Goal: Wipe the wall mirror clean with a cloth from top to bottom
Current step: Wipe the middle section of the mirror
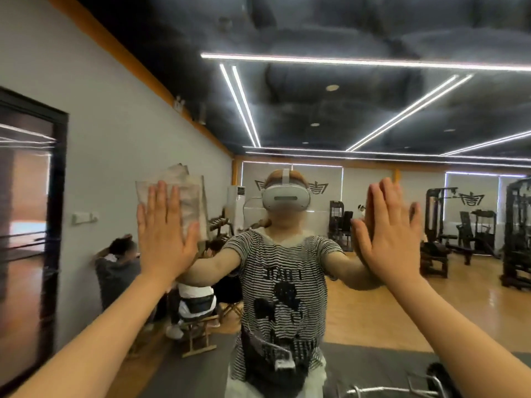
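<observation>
Fingers straight on both hands — left hand [163,231] presses cloth [184,193] against mirror [373,110], right hand [388,234] flat.

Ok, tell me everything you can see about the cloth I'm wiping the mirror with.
The cloth is pale grey-white and looks thin, slightly crumpled and folded into layers, roughly rectangular. It lies flat against the wall mirror, high on the left side of the view, at about head height in the reflection. The left hand presses on it with straight, spread fingers, covering its lower left part, so its top and right edges stick out. The right hand is flat on the glass, apart from it.
</observation>
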### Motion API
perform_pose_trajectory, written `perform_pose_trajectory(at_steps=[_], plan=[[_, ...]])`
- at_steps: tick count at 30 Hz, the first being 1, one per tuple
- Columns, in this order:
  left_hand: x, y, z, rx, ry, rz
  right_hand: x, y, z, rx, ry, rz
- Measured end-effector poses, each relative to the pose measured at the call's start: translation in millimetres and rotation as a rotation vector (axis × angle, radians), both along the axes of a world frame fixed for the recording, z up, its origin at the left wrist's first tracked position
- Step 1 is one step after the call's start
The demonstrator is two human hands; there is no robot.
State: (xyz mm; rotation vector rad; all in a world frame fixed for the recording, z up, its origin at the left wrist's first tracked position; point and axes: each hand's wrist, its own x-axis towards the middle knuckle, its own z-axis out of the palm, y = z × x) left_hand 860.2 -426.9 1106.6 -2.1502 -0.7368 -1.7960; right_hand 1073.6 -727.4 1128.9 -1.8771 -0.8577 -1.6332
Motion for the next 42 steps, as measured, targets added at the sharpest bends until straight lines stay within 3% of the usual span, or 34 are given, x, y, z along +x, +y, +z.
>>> perform_pose_trajectory(at_steps=[5, 10, 15, 21, 26, 31, 33, 37, 42], plan=[[2.0, -5.7, 3.7, -0.087, -0.057, -0.041, 1.2, 0.3, -1.1, 0.017, -0.016, 0.017], [41.8, -62.3, 20.5, -0.226, -0.202, 0.034, 5.2, 1.6, -1.2, 0.023, -0.048, -0.001], [86.0, -115.7, 23.5, 0.024, -0.044, 0.008, 7.1, -0.5, -0.9, 0.022, -0.065, 0.002], [62.3, -76.0, 26.4, 0.231, 0.154, -0.008, 6.9, -2.5, -0.4, 0.014, -0.049, 0.015], [36.9, -43.8, 52.6, -0.046, -0.032, 0.033, 7.2, -0.4, -1.0, 0.032, -0.058, 0.013], [63.9, -86.3, 58.4, -0.236, -0.198, 0.023, 8.2, 2.2, -3.0, 0.045, -0.068, -0.012], [84.9, -118.3, 53.3, -0.178, -0.167, -0.017, 8.4, 3.0, -2.7, 0.044, -0.068, -0.014], [124.3, -166.0, 35.3, 0.12, -0.032, -0.073, 8.5, 1.4, -2.3, 0.04, -0.067, 0.013], [106.8, -135.4, 30.1, 0.289, 0.136, -0.049, 10.4, -0.9, -1.6, 0.029, -0.055, 0.027]])
